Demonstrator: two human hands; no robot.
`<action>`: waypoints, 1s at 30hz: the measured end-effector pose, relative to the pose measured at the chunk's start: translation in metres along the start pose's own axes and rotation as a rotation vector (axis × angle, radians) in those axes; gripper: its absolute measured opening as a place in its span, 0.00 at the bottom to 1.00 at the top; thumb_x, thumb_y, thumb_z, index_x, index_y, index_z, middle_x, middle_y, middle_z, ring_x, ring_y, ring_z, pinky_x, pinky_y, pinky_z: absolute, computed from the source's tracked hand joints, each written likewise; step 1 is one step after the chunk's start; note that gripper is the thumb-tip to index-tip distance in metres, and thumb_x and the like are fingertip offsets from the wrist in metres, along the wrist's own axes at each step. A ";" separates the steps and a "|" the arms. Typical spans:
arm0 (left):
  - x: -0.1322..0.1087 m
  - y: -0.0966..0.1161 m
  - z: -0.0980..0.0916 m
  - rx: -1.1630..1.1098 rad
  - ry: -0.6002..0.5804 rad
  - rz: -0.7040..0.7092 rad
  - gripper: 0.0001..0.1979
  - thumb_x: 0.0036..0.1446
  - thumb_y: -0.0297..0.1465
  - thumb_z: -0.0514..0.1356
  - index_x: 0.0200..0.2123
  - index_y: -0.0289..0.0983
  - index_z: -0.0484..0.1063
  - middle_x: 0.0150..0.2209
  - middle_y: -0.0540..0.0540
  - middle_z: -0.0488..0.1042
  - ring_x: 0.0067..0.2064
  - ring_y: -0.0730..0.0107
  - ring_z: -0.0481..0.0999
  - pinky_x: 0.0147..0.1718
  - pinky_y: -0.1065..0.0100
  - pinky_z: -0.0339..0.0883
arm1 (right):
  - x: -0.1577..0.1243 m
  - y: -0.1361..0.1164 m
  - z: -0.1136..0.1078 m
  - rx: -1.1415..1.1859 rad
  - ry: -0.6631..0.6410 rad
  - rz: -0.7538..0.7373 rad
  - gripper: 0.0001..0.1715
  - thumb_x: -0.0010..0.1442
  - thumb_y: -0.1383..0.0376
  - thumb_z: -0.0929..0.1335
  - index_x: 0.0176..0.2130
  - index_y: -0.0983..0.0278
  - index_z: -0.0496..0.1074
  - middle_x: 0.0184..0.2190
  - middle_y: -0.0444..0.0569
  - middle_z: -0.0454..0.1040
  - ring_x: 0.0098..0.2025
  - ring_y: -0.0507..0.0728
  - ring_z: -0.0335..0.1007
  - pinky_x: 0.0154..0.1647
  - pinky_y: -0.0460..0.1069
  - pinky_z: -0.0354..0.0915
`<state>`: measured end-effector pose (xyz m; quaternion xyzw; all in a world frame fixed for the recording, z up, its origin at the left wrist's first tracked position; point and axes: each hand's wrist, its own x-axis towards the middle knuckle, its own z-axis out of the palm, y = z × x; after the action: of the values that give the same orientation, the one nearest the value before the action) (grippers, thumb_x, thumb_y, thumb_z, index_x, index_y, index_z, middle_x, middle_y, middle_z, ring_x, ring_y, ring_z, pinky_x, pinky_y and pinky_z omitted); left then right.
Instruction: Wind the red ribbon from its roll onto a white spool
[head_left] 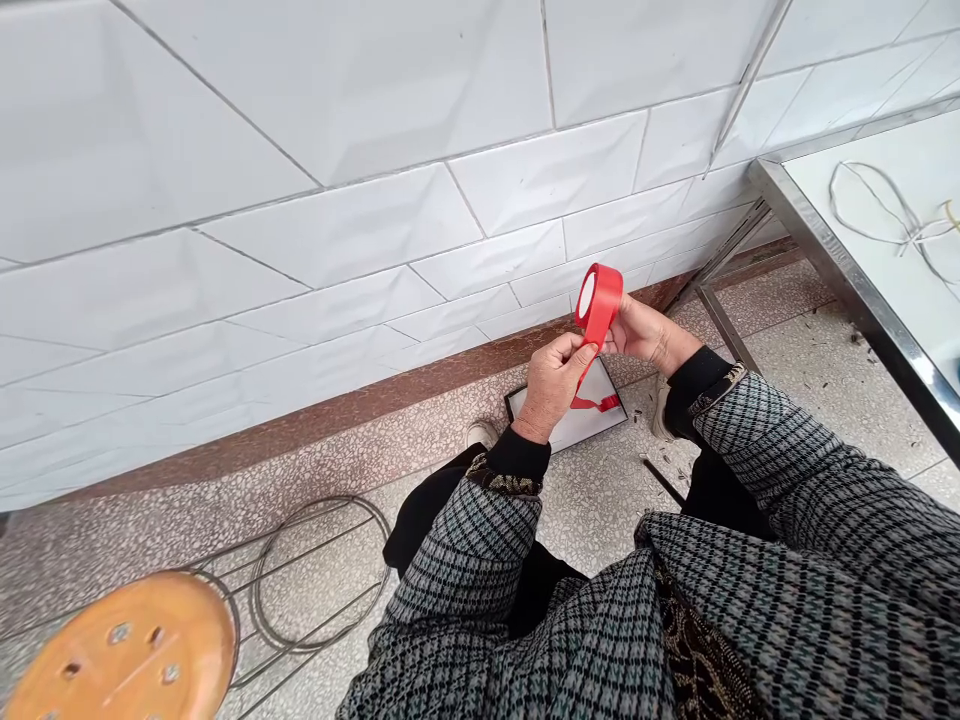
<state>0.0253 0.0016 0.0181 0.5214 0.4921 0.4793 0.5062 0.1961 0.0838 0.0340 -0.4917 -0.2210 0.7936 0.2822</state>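
Red tape roll (598,295) held upright mid-scene, above floor, before white tiled wall (360,230). Right hand (646,332) closed round roll's right side. Left hand (553,385) just left and nearer, fingers pinched shut on loose tape strip (600,404) trailing from roll. White panel (592,428) on floor beneath hands. Orange stool seat (127,650) near left, wire rings (322,570) beside. Steel table (851,280) far right, wires (885,210) on top.

Stool (124,650) lies left of tape roll (598,300), table (847,275) right.
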 end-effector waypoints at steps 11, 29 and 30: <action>0.001 -0.002 0.000 0.193 0.098 0.012 0.16 0.62 0.36 0.72 0.26 0.39 0.72 0.24 0.54 0.68 0.28 0.73 0.63 0.33 0.66 0.61 | -0.002 0.004 -0.002 0.120 -0.146 0.169 0.23 0.88 0.60 0.60 0.44 0.64 0.77 0.25 0.50 0.81 0.22 0.54 0.73 0.23 0.43 0.73; 0.010 -0.010 -0.013 0.048 -0.057 0.040 0.24 0.56 0.27 0.76 0.56 0.41 0.81 0.20 0.63 0.58 0.23 0.76 0.57 0.28 0.68 0.58 | -0.001 0.009 -0.009 -0.100 -0.256 0.119 0.21 0.79 0.52 0.72 0.39 0.63 0.78 0.25 0.47 0.79 0.23 0.51 0.70 0.23 0.42 0.71; 0.010 -0.010 -0.013 -0.006 -0.060 0.015 0.24 0.56 0.28 0.76 0.56 0.41 0.80 0.20 0.63 0.59 0.22 0.76 0.58 0.27 0.68 0.57 | -0.002 0.007 -0.009 -0.129 -0.260 0.096 0.20 0.78 0.52 0.73 0.38 0.63 0.78 0.25 0.47 0.79 0.24 0.51 0.72 0.23 0.42 0.71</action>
<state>0.0126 0.0123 0.0087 0.5380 0.4713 0.4686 0.5185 0.2028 0.0779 0.0270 -0.4120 -0.2824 0.8473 0.1805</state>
